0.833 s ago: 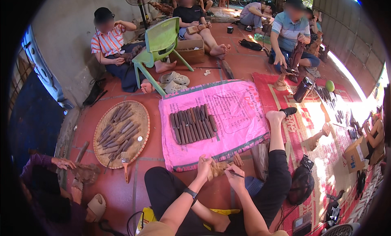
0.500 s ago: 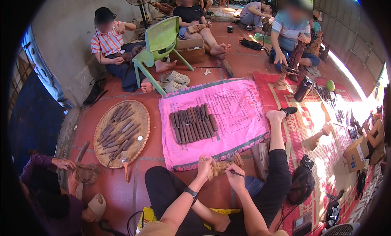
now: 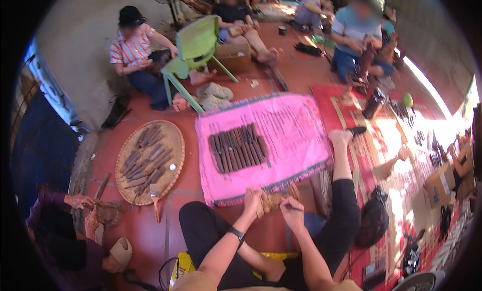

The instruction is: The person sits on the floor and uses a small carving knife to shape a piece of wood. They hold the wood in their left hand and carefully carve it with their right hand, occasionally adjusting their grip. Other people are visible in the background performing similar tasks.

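Between my knees I hold a pale carved piece of wood [image 3: 271, 202]. My left hand [image 3: 252, 200] is closed around its left end. My right hand [image 3: 292, 210] is at its right side, its fingers closed on a thin dark pen-like tool [image 3: 296, 208]. Blur hides the tool's tip, and I cannot tell whether it touches the wood. Just beyond my hands lies a pink printed sheet [image 3: 296, 135], with rows of dark brown stick-shaped tools [image 3: 238, 148] laid side by side.
Left of the sheet, a round woven tray [image 3: 173, 178] carries more brown sticks and a brush [image 3: 155, 205]. A co-worker's hands [image 3: 83, 203] hold wood at the far left. Beyond stands a green chair [image 3: 198, 37]. On the right are a red patterned mat [image 3: 366, 160] and a dark flask [image 3: 374, 104].
My hands stay at the wood, with little visible movement. The view has shifted slightly and blurred. The person in stripes has lowered a raised hand; the person at far right has drawn a reaching hand back.
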